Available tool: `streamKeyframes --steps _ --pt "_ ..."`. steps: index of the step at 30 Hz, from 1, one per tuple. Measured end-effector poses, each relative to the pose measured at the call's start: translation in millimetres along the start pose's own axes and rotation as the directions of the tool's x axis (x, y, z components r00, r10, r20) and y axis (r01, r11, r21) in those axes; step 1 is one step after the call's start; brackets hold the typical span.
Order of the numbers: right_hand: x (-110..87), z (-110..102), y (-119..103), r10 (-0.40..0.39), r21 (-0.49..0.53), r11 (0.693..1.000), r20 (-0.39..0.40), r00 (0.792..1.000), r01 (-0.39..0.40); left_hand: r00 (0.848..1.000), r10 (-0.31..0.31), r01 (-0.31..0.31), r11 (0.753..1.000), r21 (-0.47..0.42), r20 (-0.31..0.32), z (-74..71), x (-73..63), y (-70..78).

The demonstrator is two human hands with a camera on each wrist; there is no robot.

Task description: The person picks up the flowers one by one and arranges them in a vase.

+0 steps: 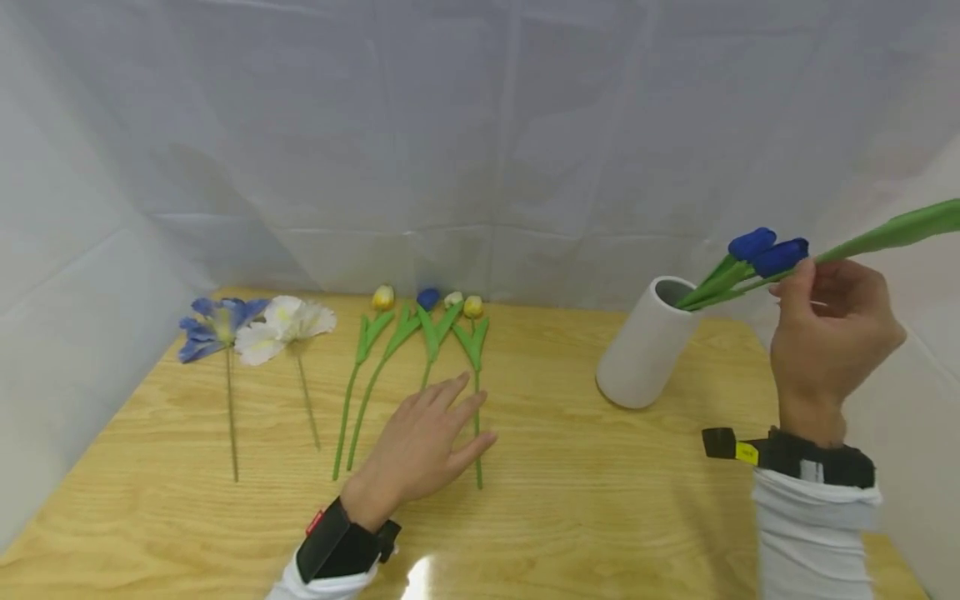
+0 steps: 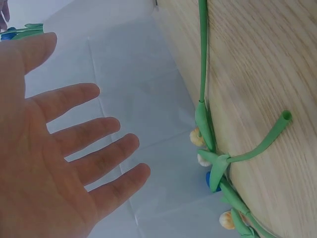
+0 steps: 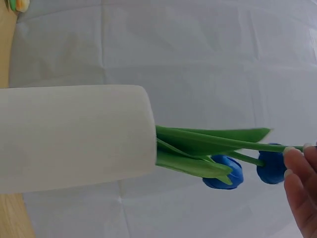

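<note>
My right hand [image 1: 834, 329] pinches a green flower stem [image 3: 257, 146] between thumb and fingers. Its lower end goes into the mouth of the white vase [image 1: 637, 358]; a long green leaf [image 1: 900, 232] runs on past the hand, and its bloom is out of view. Two blue tulips [image 1: 752, 244] lean out of the same vase, close to that hand. Above the table, my left hand [image 1: 420, 446] is held with fingers spread and holds nothing. Beyond it lie several tulips with yellow, blue and white heads; the hand partly hides one stem [image 1: 430, 367] in the head view.
On the table's left lie a blue-purple flower [image 1: 225, 321] and a white flower [image 1: 285, 327], side by side on thin stems. The wooden table [image 1: 570, 500] backs onto a pale hanging sheet [image 1: 465, 150], with pale walls at both sides.
</note>
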State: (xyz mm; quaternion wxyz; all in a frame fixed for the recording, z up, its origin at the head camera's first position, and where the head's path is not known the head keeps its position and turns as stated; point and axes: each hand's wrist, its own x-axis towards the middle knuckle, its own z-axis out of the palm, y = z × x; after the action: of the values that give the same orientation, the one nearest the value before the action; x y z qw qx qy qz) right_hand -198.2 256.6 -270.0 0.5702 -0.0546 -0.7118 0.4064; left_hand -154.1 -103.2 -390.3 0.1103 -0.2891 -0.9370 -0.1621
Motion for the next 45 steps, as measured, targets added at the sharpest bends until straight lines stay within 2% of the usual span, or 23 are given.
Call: streamKeyframes --steps 3,6,11,17,20,26,32,34,37,40,45 --pt "-5.0 2.7 2.3 0.039 -0.027 0.999 0.078 0.996 -0.037 1.000 -0.008 0.008 1.000 -0.010 0.011 1.7 -1.5 -0.4" --pt "-10.1 4.8 5.1 0.060 -0.100 0.994 0.151 0.987 -0.045 1.000 -0.018 0.018 1.000 -0.005 0.022 4.2 -3.4 -0.9" --pt "-16.4 7.9 10.5 0.097 -0.225 0.973 0.219 0.971 -0.047 0.999 -0.024 0.025 1.000 -0.006 0.024 7.3 -5.0 -1.7" --pt "-20.6 10.3 13.7 0.197 -0.401 0.914 0.312 0.929 -0.059 0.999 -0.028 0.028 1.000 -0.005 0.024 8.2 -5.7 -2.0" --pt "-22.5 10.9 15.2 0.222 -0.438 0.898 0.356 0.908 -0.047 0.999 -0.029 0.029 1.000 0.002 0.025 8.4 -6.1 -2.3" --pt "-26.7 12.3 18.0 0.260 -0.471 0.882 0.437 0.861 -0.028 0.999 -0.038 0.038 0.999 0.008 0.026 9.1 -6.9 -3.6" --pt "-28.0 11.3 20.8 0.297 -0.489 0.872 0.518 0.802 -0.007 0.998 -0.047 0.047 0.999 0.006 0.040 10.5 -7.6 -4.7" --pt "-28.0 10.6 21.2 0.291 -0.480 0.877 0.541 0.789 0.005 0.998 -0.045 0.045 0.999 0.004 0.041 11.2 -7.7 -5.2" --pt "-26.9 9.6 22.1 0.274 -0.449 0.894 0.558 0.783 0.008 0.998 -0.046 0.046 0.999 0.001 0.042 12.1 -7.9 -5.9" --pt "-24.7 7.3 23.6 0.264 -0.416 0.909 0.583 0.768 0.003 0.998 -0.051 0.051 0.999 -0.003 0.046 12.9 -8.2 -6.6" --pt "-23.5 2.9 29.0 0.280 -0.373 0.927 0.627 0.727 -0.035 0.997 -0.058 0.058 0.998 -0.002 0.058 13.4 -9.1 -7.7"
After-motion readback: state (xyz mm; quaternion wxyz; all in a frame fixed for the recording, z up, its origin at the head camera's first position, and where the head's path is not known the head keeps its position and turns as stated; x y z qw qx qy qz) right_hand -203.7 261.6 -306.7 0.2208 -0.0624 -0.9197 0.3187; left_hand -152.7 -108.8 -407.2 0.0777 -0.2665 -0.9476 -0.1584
